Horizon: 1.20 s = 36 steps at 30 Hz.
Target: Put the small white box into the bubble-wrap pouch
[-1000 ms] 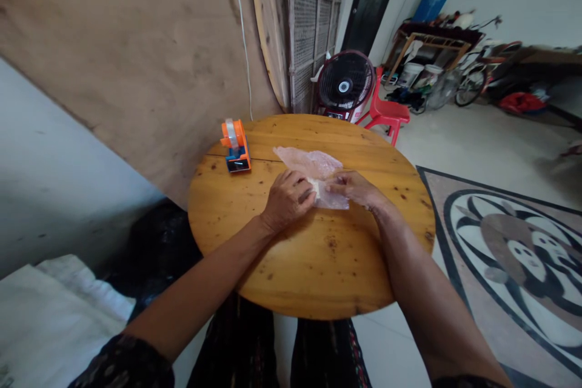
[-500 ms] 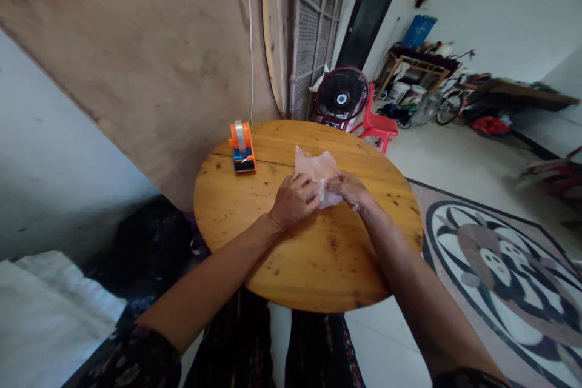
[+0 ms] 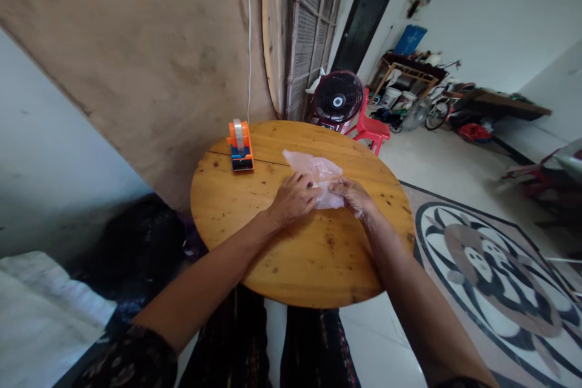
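A crumpled, see-through pinkish sheet of what looks like bubble wrap lies on the round wooden table, between my hands. My left hand rests at its left side, with curled fingers gripping the near edge. From the right, my right hand pinches the wrap between thumb and fingers. Whether anything is folded inside the wrap cannot be made out. Farther left on the table stands an orange and blue tape dispenser holding a roll of clear tape.
Beyond the table are a round fan and a red plastic chair. A large brown board leans along the left. White sacking and dark bags sit at lower left. A panda floor pattern spreads to the right.
The wrap has shifted shape: its far corner now points more to the left and it lies flatter and wider. Both hands keep hold in nearly the same place. The view has turned slightly right.
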Each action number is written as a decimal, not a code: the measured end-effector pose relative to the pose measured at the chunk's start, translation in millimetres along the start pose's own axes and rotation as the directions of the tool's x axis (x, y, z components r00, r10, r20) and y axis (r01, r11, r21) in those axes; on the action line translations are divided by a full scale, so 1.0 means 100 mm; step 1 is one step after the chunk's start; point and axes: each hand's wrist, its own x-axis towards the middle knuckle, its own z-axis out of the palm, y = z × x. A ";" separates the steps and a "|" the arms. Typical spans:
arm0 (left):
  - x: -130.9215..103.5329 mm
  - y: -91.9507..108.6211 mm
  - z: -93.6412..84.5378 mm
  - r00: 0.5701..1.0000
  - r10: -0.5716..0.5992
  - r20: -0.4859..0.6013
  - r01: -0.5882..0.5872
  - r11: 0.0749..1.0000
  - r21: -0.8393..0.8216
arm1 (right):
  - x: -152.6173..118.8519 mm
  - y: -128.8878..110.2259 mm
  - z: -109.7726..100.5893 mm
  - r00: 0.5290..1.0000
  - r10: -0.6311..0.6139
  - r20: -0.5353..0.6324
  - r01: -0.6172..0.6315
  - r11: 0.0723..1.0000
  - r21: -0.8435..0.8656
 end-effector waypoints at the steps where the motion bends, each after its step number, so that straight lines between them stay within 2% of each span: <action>1: 0.01 0.00 0.00 1.000 0.001 0.001 -0.001 1.000 -0.005 | 0.00 0.01 0.00 1.000 -0.008 0.010 0.008 1.000 0.015; 8: 0.05 0.01 -0.01 0.999 -0.021 0.039 0.022 1.000 -0.016 | -0.05 -0.10 0.11 0.998 -0.028 0.056 0.025 0.997 0.067; 13: 0.03 0.02 0.00 0.991 -0.137 0.007 0.136 0.978 -0.159 | -0.06 -0.21 0.22 0.996 -0.003 0.090 -0.002 0.999 0.046; 15: 0.02 0.02 0.00 0.989 -0.149 -0.003 0.145 0.968 -0.207 | -0.04 -0.25 0.26 0.995 0.005 0.101 -0.009 0.999 0.037; 25: -0.01 0.04 -0.03 0.982 -0.187 -0.029 0.169 0.934 -0.316 | -0.05 -0.47 0.45 0.998 0.044 0.043 -0.034 0.978 -0.205; 32: -0.03 0.02 -0.06 0.976 -0.216 -0.035 0.180 0.883 -0.434 | -0.10 -0.52 0.49 0.997 0.075 0.033 -0.064 0.965 -0.252; 36: -0.03 0.01 -0.10 0.959 -0.280 -0.054 0.212 0.829 -0.518 | -0.15 -0.57 0.51 0.994 0.093 0.060 -0.074 0.959 -0.272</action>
